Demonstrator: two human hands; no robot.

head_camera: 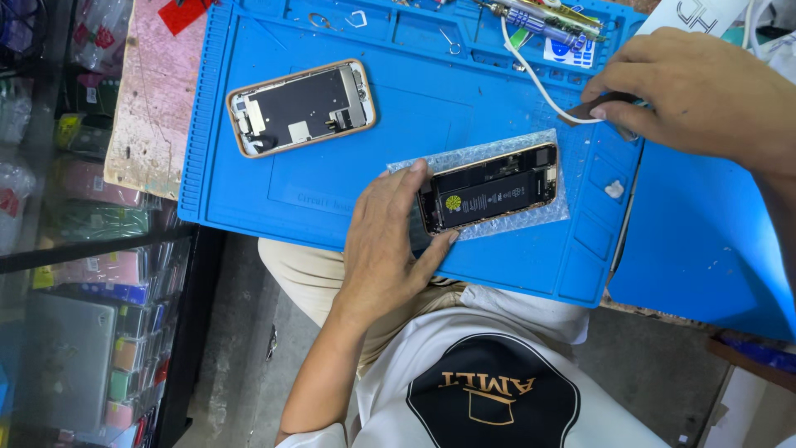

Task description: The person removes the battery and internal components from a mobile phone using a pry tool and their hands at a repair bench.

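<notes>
An opened phone body (489, 188) with a black battery and gold frame lies on a piece of bubble wrap (550, 210) on the blue work mat (348, 182). My left hand (388, 249) holds the phone's left end between thumb and fingers. My right hand (696, 93) is at the upper right, fingers closed on a dark flat tool (593, 108) beside a white cable (531, 75). The detached screen panel (300, 106), back side up with a gold rim, lies on the mat to the upper left.
Soldering tools and a pen-like tool (543, 17) lie along the mat's far edge. A small white blob (614, 189) sits in a mat recess. A shelf of packaged items (91, 274) stands at left. A worn pink tabletop (153, 99) shows left of the mat.
</notes>
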